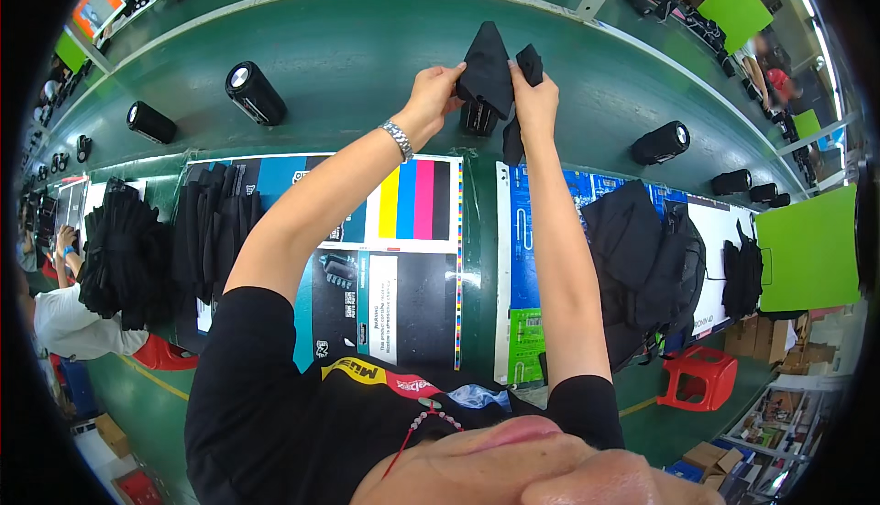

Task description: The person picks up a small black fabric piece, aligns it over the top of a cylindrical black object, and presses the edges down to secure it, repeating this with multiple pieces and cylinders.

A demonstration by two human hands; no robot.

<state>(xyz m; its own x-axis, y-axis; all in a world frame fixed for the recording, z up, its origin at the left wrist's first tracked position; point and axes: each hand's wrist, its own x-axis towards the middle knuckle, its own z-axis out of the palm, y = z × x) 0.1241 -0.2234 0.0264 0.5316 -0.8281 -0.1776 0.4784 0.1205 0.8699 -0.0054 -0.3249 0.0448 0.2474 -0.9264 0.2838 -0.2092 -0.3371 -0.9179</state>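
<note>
Wearer's head [587, 482] closest, cut off by bottom edge; black shirt [275, 367] next. Both arms stretched out over the green worktop [367, 65].

Left hand [433, 93]: fingers clamped on left edge of a black cloth [486, 65]. Cloth hangs between the hands, pointed end up, broad end down. Right hand [536, 102]: fingers clamped on a dark strip [529, 58] that sticks out above and below the hand; cloth's right edge lies against these fingers, can't tell if pinched too. Strip same piece as cloth? Can't tell.

Black cylinder [478, 122] just below cloth, top hidden by it; contact unclear.

Handling, my judgement: cloth looks limp, so grip both edges at even height and spread them gently, or the middle sags. Best keep the strip free of the broad end so layers don't bunch. Easy on the hem, since a tug sideways could knock the cylinder.

Around: two cylinders on the left [256, 93] [151, 123], another on the right [661, 143]. Nearer: dark cloth piles [126, 248] [215, 221] at left, black heap [632, 239] at right, colour-striped sheet [412, 203] between. Red stool [701, 378] lower right.
</note>
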